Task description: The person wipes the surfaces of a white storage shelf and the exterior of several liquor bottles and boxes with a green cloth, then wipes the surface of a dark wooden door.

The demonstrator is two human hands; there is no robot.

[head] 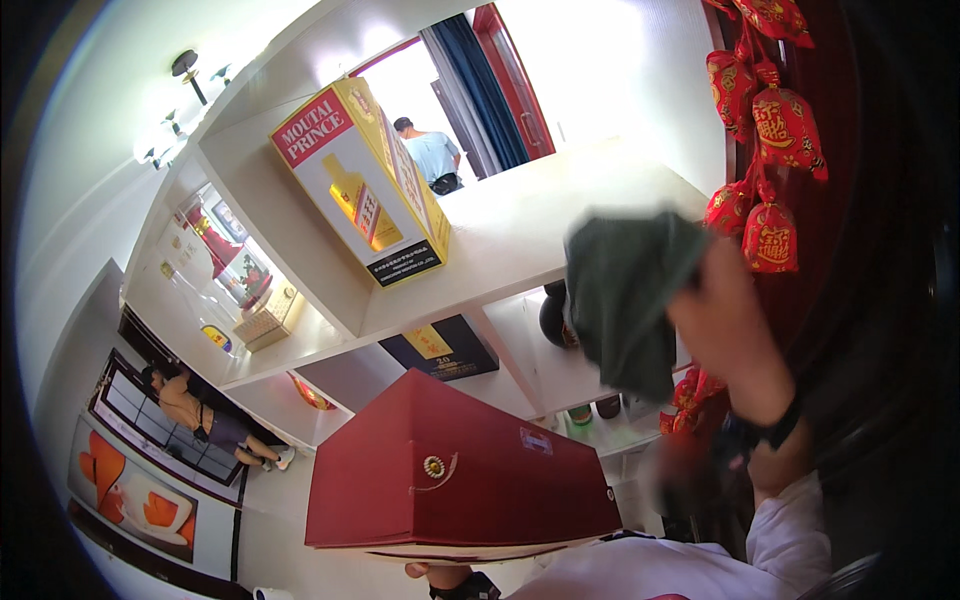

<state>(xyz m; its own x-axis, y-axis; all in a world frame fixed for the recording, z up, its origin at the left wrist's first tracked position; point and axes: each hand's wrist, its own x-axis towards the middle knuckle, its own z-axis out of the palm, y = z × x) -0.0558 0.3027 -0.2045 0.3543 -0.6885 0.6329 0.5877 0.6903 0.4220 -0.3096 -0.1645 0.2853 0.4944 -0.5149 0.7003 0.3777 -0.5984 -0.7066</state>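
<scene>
A dark green cloth [626, 300] hangs blurred from my right hand [724, 322], raised beside the white shelf unit at right. Low in the view, my left hand [427, 572] supports a large dark red gift box [480, 472] from below; most of that hand is hidden under it. The box is tilted and has a round gold-and-white clasp on its face. Beyond it, a white and yellow liquor carton [360, 187] with a printed golden bottle stands on a shelf board [517, 217].
Red and gold pouches [787, 127] hang down the right side. A glass decanter with a red ornament [236, 262] and a dark blue carton [442, 349] occupy other compartments. Two people are farther off, one in light blue [431, 154], one in orange-tan [184, 397].
</scene>
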